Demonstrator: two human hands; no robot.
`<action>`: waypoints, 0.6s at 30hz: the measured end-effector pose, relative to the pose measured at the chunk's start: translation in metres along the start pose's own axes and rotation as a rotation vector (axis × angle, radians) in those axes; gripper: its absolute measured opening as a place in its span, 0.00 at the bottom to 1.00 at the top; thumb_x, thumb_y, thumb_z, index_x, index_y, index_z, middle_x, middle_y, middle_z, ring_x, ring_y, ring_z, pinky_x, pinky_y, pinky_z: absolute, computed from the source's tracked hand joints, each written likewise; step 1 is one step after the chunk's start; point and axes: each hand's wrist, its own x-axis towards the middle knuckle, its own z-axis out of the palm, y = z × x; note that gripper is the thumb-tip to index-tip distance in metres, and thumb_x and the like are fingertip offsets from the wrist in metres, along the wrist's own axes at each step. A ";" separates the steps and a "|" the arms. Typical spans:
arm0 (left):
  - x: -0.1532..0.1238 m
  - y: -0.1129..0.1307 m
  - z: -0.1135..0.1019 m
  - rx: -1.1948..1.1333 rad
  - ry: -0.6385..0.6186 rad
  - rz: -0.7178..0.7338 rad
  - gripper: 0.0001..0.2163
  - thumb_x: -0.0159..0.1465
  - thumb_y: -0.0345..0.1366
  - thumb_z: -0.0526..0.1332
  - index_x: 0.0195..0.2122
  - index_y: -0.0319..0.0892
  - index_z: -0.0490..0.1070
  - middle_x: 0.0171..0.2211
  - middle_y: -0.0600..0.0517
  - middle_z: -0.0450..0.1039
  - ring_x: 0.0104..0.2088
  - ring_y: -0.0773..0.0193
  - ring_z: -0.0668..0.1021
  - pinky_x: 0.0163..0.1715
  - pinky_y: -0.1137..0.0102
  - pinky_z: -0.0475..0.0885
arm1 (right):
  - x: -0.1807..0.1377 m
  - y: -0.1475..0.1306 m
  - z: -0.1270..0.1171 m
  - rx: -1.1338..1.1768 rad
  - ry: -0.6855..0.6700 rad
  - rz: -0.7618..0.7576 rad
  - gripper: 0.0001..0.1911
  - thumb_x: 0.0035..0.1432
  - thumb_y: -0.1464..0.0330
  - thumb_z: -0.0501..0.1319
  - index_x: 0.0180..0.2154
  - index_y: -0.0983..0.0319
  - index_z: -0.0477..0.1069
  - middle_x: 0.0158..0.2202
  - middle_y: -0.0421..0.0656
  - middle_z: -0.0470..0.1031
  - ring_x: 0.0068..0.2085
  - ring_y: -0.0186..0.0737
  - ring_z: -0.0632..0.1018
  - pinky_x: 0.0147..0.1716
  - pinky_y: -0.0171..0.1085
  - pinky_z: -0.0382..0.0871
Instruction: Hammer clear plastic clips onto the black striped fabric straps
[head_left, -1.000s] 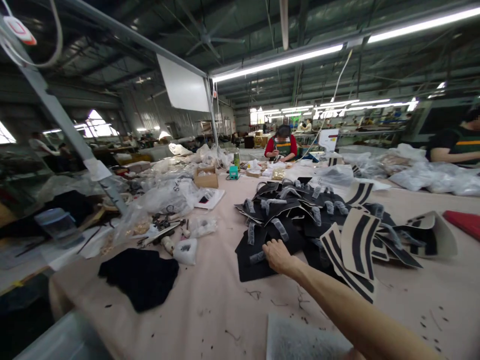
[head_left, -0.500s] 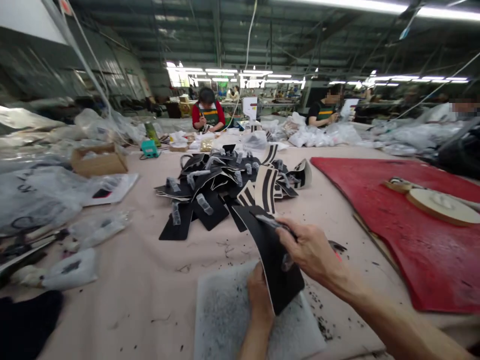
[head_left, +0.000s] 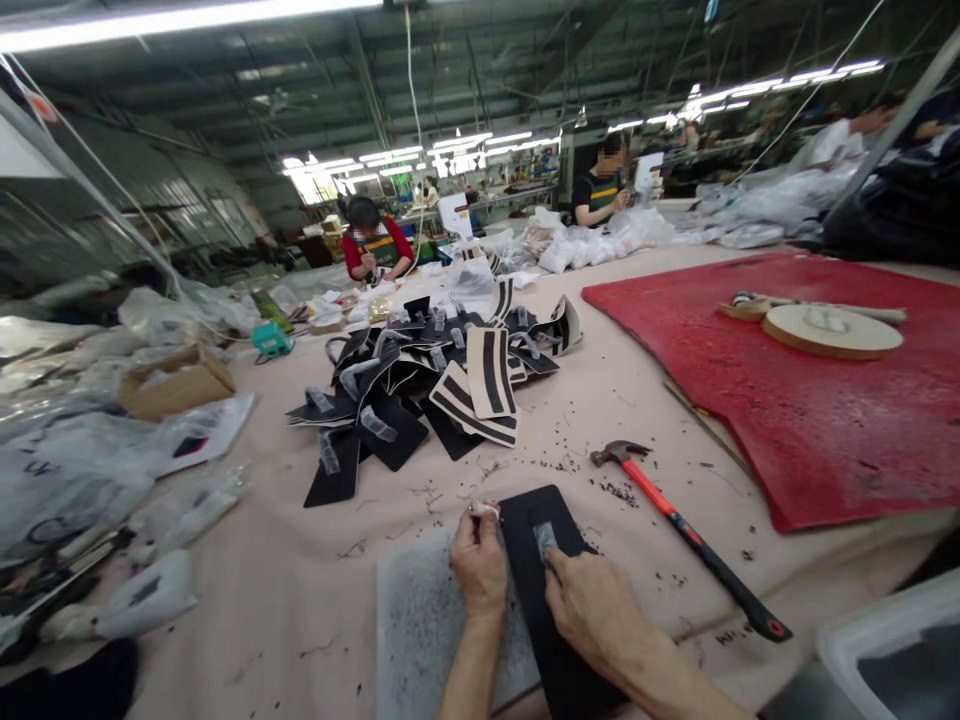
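Observation:
A black cut piece (head_left: 536,560) with a small grey strip on it lies flat on a grey-white pad (head_left: 420,620) near the table's front edge. My right hand (head_left: 592,605) presses on the piece, fingers at the strip. My left hand (head_left: 478,562) sits at the piece's left edge, closed around a small pale tool whose tip shows above the knuckles. A pile of black and beige-striped cut pieces (head_left: 442,375) spreads across the middle of the table beyond my hands.
A hammer with a red-and-black handle (head_left: 686,535) lies right of the piece. A red mat (head_left: 787,400) bears a round wooden disc (head_left: 831,330) at the right. Plastic bags and a cardboard box (head_left: 176,378) crowd the left. Other people work at far tables.
My right hand took a black piece from the pile and brought it to the pad. The piece went from held upright to lying flat; the view swung right.

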 end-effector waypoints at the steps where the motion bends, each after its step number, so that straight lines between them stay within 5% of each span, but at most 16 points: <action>1: 0.002 0.001 0.002 -0.033 -0.052 -0.004 0.14 0.61 0.45 0.62 0.37 0.39 0.78 0.35 0.46 0.82 0.37 0.55 0.83 0.41 0.65 0.77 | 0.000 0.000 -0.002 0.006 -0.013 -0.007 0.17 0.65 0.70 0.50 0.44 0.63 0.77 0.33 0.52 0.81 0.35 0.49 0.82 0.32 0.37 0.69; 8: 0.011 0.003 0.025 -0.135 -0.339 -0.007 0.13 0.61 0.43 0.64 0.38 0.37 0.77 0.34 0.46 0.82 0.36 0.57 0.83 0.41 0.64 0.78 | -0.003 0.005 0.000 0.061 -0.025 0.012 0.18 0.65 0.68 0.50 0.45 0.64 0.76 0.34 0.54 0.81 0.36 0.54 0.82 0.34 0.42 0.71; 18: 0.007 0.004 0.022 0.006 -0.407 0.002 0.12 0.63 0.42 0.62 0.41 0.40 0.78 0.36 0.47 0.83 0.39 0.56 0.83 0.44 0.64 0.77 | -0.002 0.009 0.002 0.115 -0.046 0.038 0.17 0.66 0.67 0.51 0.47 0.63 0.76 0.34 0.52 0.81 0.37 0.51 0.82 0.35 0.40 0.69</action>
